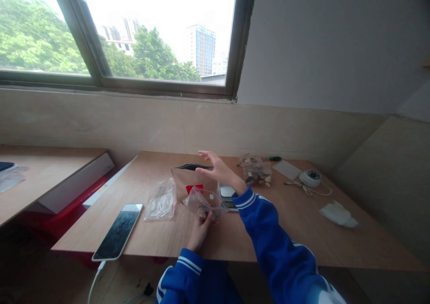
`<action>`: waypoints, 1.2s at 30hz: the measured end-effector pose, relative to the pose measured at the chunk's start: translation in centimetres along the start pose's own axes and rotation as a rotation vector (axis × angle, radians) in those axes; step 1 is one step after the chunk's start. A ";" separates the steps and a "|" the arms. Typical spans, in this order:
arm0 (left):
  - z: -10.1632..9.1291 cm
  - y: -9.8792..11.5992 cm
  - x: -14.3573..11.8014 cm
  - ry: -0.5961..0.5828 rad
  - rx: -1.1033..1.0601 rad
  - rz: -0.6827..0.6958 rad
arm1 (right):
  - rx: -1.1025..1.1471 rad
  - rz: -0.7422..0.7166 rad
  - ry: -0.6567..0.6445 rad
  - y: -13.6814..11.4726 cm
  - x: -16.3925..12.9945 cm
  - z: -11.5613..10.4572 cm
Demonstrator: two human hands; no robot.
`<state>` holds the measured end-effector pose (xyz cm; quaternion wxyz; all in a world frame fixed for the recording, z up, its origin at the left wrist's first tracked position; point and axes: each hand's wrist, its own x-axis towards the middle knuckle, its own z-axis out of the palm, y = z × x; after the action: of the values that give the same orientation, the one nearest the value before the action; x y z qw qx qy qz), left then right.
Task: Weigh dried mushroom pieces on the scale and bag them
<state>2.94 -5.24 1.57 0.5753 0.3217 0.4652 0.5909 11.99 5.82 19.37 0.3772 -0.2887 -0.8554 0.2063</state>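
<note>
Left hand (200, 229) is low at the near edge of the desk (289, 232), fingers closed on the bottom of a small clear zip bag (204, 201). The pinch holds the bag up off the desk, mouth tilted away from the person, probably so it stays open and steady.

Right hand (218, 169) hangs flat and spread above the brown paper pouch (188, 181), palm down, fingers straight, gripping nothing. It sits between the pouch and the clear tub of mixed pieces (257, 172).

The pouch stands upright with its dark mouth open, just behind the held bag. A second clear zip bag (162, 201) lies flat to the left, red strip along one side, looks empty. The small scale (227, 194) sits right behind the held bag, within easy reach of both hands.

Phone (118, 231) lies at the left corner, overhanging the edge, cable dropping off below. Round white gadget (309, 177) with cord, a white card (287, 169) and a crumpled white wad (338, 214) sit far right, well apart from the hands.

Hard to read:
- bag contents: something dark near the left fingers, can't say what
- scale face half covered by the right wrist and the bag
- tub contents too small to name
- red label on the pouch partly blocked by the bag
- green item behind the tub, unclear
</note>
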 end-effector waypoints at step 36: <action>-0.7 -1.5 0.6 0.044 0.080 0.104 | 0.017 0.007 0.366 2.9 -0.8 0.5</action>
<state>2.83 -4.91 -0.14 0.5201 0.3553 0.4835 0.6078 13.03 7.45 17.00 0.5283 -0.3213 -0.7696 0.1590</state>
